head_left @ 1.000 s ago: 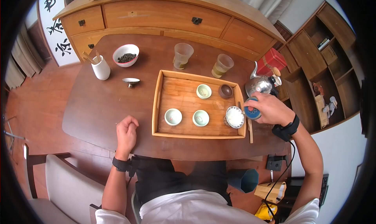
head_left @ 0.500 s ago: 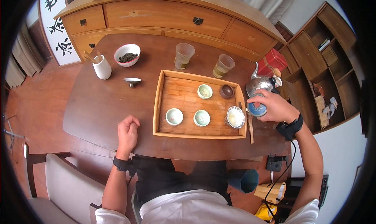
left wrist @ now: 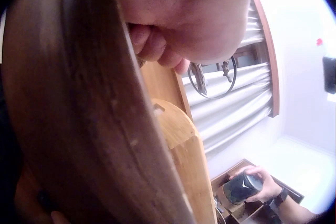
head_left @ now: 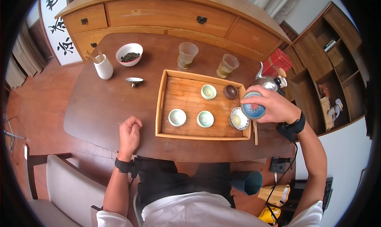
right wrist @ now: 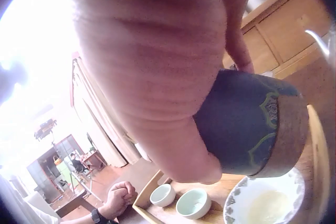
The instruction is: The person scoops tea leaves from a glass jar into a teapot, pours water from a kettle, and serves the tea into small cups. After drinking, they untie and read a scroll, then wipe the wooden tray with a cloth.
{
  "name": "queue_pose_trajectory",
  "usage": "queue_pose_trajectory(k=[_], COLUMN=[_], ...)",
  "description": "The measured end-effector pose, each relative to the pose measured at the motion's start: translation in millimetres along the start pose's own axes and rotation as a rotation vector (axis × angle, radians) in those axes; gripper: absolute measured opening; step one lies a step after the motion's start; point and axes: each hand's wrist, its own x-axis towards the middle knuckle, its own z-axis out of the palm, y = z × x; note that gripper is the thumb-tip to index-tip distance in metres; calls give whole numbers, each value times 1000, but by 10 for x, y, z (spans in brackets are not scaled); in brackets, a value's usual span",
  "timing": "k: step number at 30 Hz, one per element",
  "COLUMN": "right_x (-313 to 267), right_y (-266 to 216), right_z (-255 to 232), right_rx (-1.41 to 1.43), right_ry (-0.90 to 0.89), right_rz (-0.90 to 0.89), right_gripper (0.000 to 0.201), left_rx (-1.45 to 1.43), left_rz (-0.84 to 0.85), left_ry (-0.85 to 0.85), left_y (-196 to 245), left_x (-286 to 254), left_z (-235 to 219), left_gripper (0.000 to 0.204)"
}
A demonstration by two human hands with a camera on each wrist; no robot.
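My right hand [head_left: 279, 107] grips a blue patterned vessel [head_left: 253, 105] with fingers curled round its side. The right wrist view shows that vessel with a brown band [right wrist: 286, 140], tipped over a white patterned bowl [right wrist: 265, 200]. Pale yellow liquid lies in the bowl, which sits at the right end of the wooden tray [head_left: 198, 137]. Several pale green cups [head_left: 205, 119] and a dark brown cup [head_left: 230, 92] stand on the tray. Loosely curled, my left hand [head_left: 130, 131] rests at the table's front edge and holds nothing.
Behind the right hand stands a metal kettle [head_left: 266, 82] beside a red box [head_left: 278, 62]. Two clear plastic cups [head_left: 187, 54] are past the tray. To the left are a bowl of dark leaves [head_left: 129, 54], a white tool holder [head_left: 104, 68] and a small strainer [head_left: 134, 81].
My right hand first drew the blue vessel slightly right, then brought it left, overlapping the bowl's edge in the head view. The white foam in the bowl has thinned to yellow liquid. My left hand stays put.
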Motion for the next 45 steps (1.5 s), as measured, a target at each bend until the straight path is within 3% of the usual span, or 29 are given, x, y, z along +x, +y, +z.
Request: queue_pose_trajectory(k=[5,12,17,20,45], right_x=[381,713,798,844,873], right_y=[-165,-193,-214,-231,-359], right_z=[60,254,342,357,339], right_rx=[-74,-66,-143,-180,-377], right_ry=[-7,-85,-93,-207,-160], right_rz=[-203,-275,-256,-183,-221], right_gripper=[60,57,57,66,53], left_rx=[7,9,15,19,1], left_rz=[-7,-24,-13,-5,6], left_ry=[-5,-16,-14,-13,-15], left_y=[42,47,54,37,26], left_x=[-12,-8,-3,2,6], left_z=[-7,-23,-25,-28,-24], left_gripper=[17,17,17,16,16])
